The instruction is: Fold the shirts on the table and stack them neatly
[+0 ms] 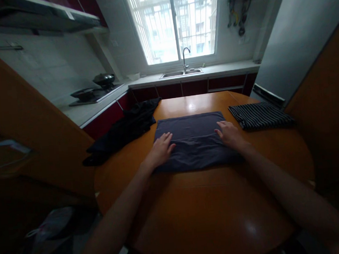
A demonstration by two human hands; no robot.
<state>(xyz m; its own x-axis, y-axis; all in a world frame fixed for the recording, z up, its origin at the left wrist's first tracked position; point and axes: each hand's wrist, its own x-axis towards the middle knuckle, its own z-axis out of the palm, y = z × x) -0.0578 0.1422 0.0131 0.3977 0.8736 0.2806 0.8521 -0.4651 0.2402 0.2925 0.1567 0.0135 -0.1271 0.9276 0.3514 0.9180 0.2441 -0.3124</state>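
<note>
- Dark blue-grey folded rectangle of soft fabric (196,145): it lies flat on the glossy orange-brown wooden tabletop (211,213), midway between the left and right edges and nearer the far edge than the near one.
- Its long axis runs left to right, roughly parallel to the tabletop's far edge; the short sides point from near to far. Which end is its top cannot be told.
- A crease crosses it lengthwise near the middle. The strip on the near side is gently rumpled, the far strip smoother.
- The left hand (161,148) is palm down over its left side, fingers loosely spread and aimed toward the far edge.
- The right hand (230,134) is palm down at its right side, fingers aimed toward the far edge and slightly inward. The hands are well apart, neither clamped on anything; how firmly they press cannot be told.
- A rumpled black cloth garment (125,126) slants along the far-left edge, its near end reaching past the left edge.
- A folded black-and-white striped cloth (261,116) lies by the far-right edge, its long axis also roughly left to right.
</note>
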